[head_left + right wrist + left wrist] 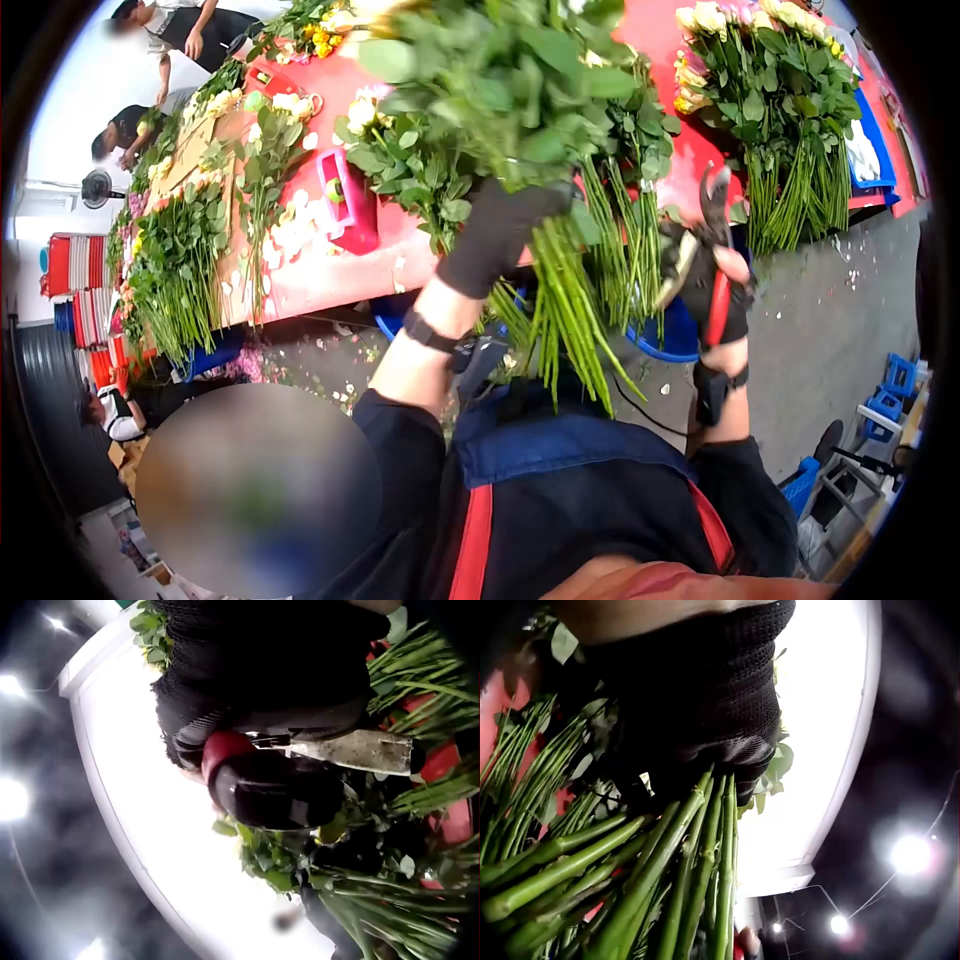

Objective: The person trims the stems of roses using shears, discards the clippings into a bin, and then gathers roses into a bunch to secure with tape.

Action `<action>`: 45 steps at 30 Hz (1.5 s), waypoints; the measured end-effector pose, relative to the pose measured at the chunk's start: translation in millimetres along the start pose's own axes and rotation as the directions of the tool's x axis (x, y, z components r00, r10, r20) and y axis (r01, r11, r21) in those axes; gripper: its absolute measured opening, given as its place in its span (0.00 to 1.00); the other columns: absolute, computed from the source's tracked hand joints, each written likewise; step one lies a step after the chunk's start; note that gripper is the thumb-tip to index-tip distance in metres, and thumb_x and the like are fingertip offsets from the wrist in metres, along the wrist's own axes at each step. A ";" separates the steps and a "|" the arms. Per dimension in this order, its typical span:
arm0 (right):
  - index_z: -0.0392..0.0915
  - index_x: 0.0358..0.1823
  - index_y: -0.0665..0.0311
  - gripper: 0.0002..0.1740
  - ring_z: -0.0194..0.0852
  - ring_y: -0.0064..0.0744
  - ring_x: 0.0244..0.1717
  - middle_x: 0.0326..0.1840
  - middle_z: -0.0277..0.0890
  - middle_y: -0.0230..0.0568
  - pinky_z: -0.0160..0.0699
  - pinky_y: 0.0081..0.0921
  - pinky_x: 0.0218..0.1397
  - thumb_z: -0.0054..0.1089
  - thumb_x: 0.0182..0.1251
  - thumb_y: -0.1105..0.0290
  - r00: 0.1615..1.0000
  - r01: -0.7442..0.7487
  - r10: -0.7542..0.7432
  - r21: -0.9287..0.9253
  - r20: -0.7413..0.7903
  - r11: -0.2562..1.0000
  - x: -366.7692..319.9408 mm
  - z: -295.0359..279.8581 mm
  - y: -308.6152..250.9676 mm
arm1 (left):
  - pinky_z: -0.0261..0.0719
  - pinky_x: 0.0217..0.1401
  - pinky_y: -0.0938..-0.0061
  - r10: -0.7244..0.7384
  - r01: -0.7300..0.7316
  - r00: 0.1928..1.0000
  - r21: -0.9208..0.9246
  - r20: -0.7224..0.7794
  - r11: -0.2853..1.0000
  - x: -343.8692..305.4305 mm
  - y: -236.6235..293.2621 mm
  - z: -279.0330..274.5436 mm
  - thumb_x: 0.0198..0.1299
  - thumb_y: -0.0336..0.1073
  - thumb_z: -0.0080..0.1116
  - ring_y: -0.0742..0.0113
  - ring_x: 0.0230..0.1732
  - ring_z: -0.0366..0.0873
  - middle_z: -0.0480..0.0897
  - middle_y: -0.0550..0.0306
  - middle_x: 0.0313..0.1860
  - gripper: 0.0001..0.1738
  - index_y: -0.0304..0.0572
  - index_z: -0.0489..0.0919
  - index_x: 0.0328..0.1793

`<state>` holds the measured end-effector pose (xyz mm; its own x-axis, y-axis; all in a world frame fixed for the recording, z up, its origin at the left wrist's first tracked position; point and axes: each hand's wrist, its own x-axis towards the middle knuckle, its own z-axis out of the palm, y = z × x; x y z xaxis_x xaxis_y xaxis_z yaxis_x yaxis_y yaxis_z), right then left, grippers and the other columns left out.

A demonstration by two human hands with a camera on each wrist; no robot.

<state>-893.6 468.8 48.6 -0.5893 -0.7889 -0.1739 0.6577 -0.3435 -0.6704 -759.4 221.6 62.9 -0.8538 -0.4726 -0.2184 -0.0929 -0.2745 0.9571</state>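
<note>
My left hand [505, 230], in a black glove, grips a thick bunch of leafy flower stems [565, 305] near the middle of the head view. Their leafy tops [490, 95] fan out blurred above the fist, and the cut ends point down toward my apron. In the left wrist view the green stems [694, 862] come out below the glove [705, 697]. To the right, my gloved right hand [738, 300] holds pruning shears [716, 200], blades pointing up. One handle is red, the other a worn pale colour [352, 752].
A red-covered table [300, 285] carries more flower bunches [790, 130], a pink tool-like holder [345, 200] and scattered petals. Blue buckets [665, 335] stand under its near edge. Other people [125, 135] are at the far left. Blue stools [885, 405] are at the right.
</note>
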 end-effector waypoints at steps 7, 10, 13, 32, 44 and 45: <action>0.61 0.67 0.70 0.49 0.76 0.47 0.44 0.47 0.74 0.48 0.76 0.43 0.50 0.66 0.44 0.50 0.894 -0.427 0.449 0.286 -0.013 0.858 -146.6 26.7 88.3 | 0.76 0.60 0.54 0.194 -0.166 0.981 -0.543 -0.005 0.823 -127.8 53.8 -117.4 0.66 0.33 0.52 0.48 0.57 0.77 0.76 0.45 0.56 0.24 0.38 0.66 0.67; 0.58 0.68 0.72 0.51 0.77 0.46 0.44 0.46 0.75 0.48 0.77 0.41 0.50 0.66 0.46 0.51 0.847 -0.521 0.531 0.227 0.019 0.823 -151.1 61.0 112.4 | 0.72 0.65 0.54 0.330 -0.398 0.910 -0.308 -0.249 0.864 -190.8 53.2 -169.3 0.67 0.35 0.48 0.48 0.60 0.74 0.73 0.45 0.62 0.24 0.31 0.65 0.67; 0.54 0.70 0.76 0.52 0.79 0.44 0.41 0.40 0.77 0.49 0.80 0.38 0.49 0.66 0.46 0.55 0.845 -0.534 0.533 0.056 0.029 0.844 -137.5 115.8 121.3 | 0.73 0.64 0.59 0.344 -0.459 0.825 -0.178 -0.448 0.870 -258.3 -13.9 -254.5 0.66 0.31 0.49 0.54 0.63 0.72 0.73 0.50 0.63 0.25 0.30 0.64 0.68; 0.74 0.49 0.60 0.24 0.72 0.29 0.28 0.34 0.69 0.32 0.78 0.27 0.34 0.66 0.54 0.55 0.661 -0.720 0.679 -0.527 -0.320 0.452 -83.7 154.6 355.8 | 0.76 0.35 0.68 -0.372 -0.341 0.304 -0.465 -0.877 0.817 -305.5 -250.6 -319.3 0.54 0.41 0.68 0.65 0.31 0.79 0.83 0.53 0.34 0.19 0.30 0.79 0.42; 0.71 0.57 0.67 0.32 0.74 0.25 0.34 0.37 0.73 0.33 0.76 0.23 0.39 0.67 0.54 0.57 0.760 -0.614 0.483 -0.723 -0.434 0.316 -100.3 137.0 291.6 | 0.78 0.45 0.68 -0.521 0.078 0.463 -0.552 -0.717 0.830 -265.8 -202.3 -345.3 0.66 0.40 0.53 0.62 0.41 0.80 0.82 0.50 0.42 0.16 0.38 0.74 0.54; 0.71 0.58 0.67 0.30 0.74 0.28 0.38 0.43 0.73 0.36 0.75 0.25 0.45 0.63 0.58 0.57 0.790 -0.519 0.540 -0.787 -0.291 0.334 -107.2 129.1 296.3 | 0.79 0.45 0.68 -0.368 0.291 0.441 -0.257 -0.819 0.922 -265.4 -193.5 -342.8 0.64 0.36 0.55 0.62 0.42 0.80 0.82 0.50 0.42 0.15 0.40 0.74 0.54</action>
<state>-575.0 385.9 -38.4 -0.2467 -0.6600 -0.7096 0.1565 0.6955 -0.7013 -339.2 113.1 -129.6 0.0775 -0.7931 -0.6042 -0.2021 -0.6059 0.7694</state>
